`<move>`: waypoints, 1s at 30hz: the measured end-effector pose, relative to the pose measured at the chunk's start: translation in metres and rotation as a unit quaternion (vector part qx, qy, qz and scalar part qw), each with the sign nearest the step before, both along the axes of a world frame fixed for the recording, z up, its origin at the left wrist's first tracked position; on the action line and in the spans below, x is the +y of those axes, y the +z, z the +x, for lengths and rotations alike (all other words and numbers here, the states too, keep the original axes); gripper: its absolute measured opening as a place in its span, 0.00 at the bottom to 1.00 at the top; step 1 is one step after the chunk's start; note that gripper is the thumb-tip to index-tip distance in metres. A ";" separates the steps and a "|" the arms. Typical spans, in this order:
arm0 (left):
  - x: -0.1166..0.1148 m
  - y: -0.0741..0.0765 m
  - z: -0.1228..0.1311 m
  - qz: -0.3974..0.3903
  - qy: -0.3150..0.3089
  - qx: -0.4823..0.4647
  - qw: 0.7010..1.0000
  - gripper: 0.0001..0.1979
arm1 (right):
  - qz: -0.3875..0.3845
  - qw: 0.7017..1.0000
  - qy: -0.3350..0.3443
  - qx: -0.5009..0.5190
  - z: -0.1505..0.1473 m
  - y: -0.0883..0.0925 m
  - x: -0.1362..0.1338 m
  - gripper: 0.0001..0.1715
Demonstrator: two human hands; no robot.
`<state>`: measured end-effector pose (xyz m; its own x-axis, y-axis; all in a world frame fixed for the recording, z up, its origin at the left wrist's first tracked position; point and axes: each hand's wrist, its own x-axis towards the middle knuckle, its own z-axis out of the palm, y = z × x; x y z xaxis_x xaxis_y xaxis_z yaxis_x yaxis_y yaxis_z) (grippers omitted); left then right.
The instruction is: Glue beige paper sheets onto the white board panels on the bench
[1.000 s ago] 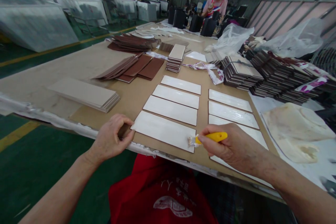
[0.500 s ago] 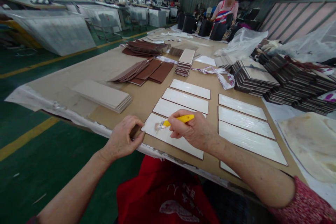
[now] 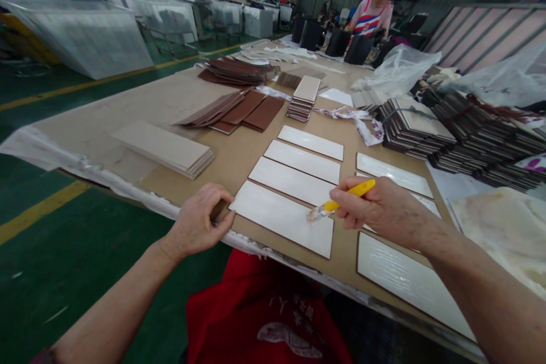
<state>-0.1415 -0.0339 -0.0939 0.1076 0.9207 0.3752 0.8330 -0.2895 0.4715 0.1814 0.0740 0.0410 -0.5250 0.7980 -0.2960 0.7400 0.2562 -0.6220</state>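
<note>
My right hand (image 3: 362,205) is closed round the yellow handle of a paintbrush (image 3: 347,196). The bristles touch the right part of the nearest white-coated panel (image 3: 277,216), whose surface looks wet. At that panel's left corner, the thumb and fingertips of my left hand (image 3: 205,216) pinch the edge. Behind it lie more coated panels (image 3: 294,179) in a column. A second column to the right includes a panel with shiny brush streaks (image 3: 401,270); my right hand and forearm partly cover that column.
Left on the table (image 3: 85,125) lies a stack of beige boards (image 3: 164,148). Brown sheets (image 3: 230,114) and a small panel stack (image 3: 303,99) sit behind. Dark-edged bundles (image 3: 413,125) and a stained cloth (image 3: 503,227) are at right. A co-worker (image 3: 371,14) stands at the far end.
My right hand has drawn the brush rightward across the nearest panel, from its left part to its right part. My left hand stays at the same corner.
</note>
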 end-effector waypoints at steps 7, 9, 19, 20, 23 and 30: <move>0.000 -0.001 0.000 0.002 0.002 0.007 1.000 0.09 | 0.015 0.998 0.054 -0.037 -0.020 0.000 -0.015 0.18; 0.000 -0.001 0.001 0.002 0.001 0.007 1.000 0.09 | -0.007 0.998 0.055 0.006 -0.034 -0.007 -0.018 0.17; 0.000 -0.001 0.000 0.006 -0.002 0.005 1.000 0.09 | -0.053 0.974 -0.012 0.220 -0.070 -0.028 -0.004 0.15; 0.001 -0.002 -0.001 0.003 0.001 0.004 1.000 0.09 | -0.055 0.971 -0.013 0.233 -0.075 -0.033 -0.003 0.14; 0.001 -0.003 -0.001 -0.004 0.004 0.005 1.000 0.09 | -0.058 0.964 -0.012 0.259 -0.089 -0.047 -0.003 0.14; 0.000 0.001 0.002 -0.006 0.007 0.002 1.000 0.09 | -0.102 0.971 -0.002 0.218 -0.092 -0.051 0.002 0.13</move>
<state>-0.1398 -0.0344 -0.0932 0.0951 0.9268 0.3634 0.8386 -0.2713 0.4723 0.0889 0.0761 -0.0096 -0.6326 0.7487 -0.1982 0.3963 0.0931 -0.9134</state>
